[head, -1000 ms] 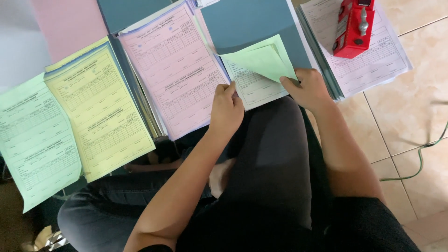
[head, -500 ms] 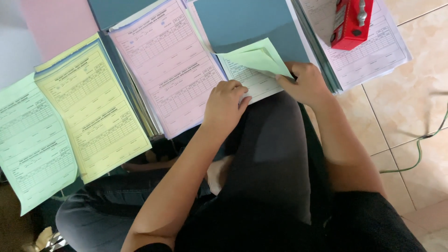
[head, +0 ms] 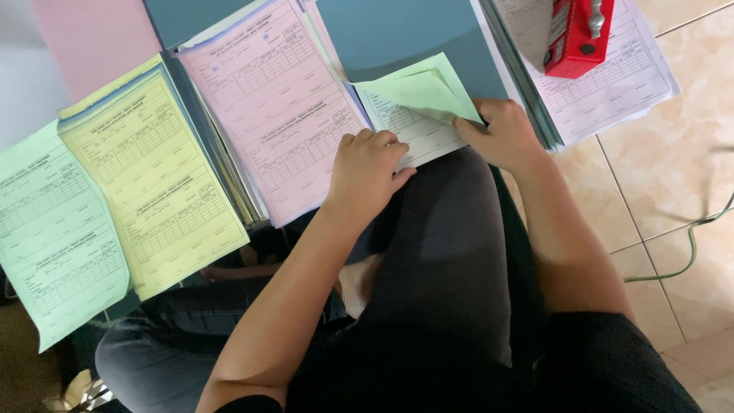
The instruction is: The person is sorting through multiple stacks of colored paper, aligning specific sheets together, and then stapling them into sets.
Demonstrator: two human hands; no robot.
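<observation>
Way off to the left of your hands sit a green form [head: 53,237] and a yellow form [head: 153,183], then a pink form [head: 283,107] just beside your left hand [head: 367,164]. That hand lies flat, fingers loosely curled, pressing the white sheet [head: 405,130] down and gripping nothing. The green sheet [head: 420,92] on top is folded back, its long edge running diagonally up and away from you. Your right hand [head: 501,134] is nearer to it and pinches its lower corner. Further right, a red stapler [head: 577,34] rests on another stack, well apart.
</observation>
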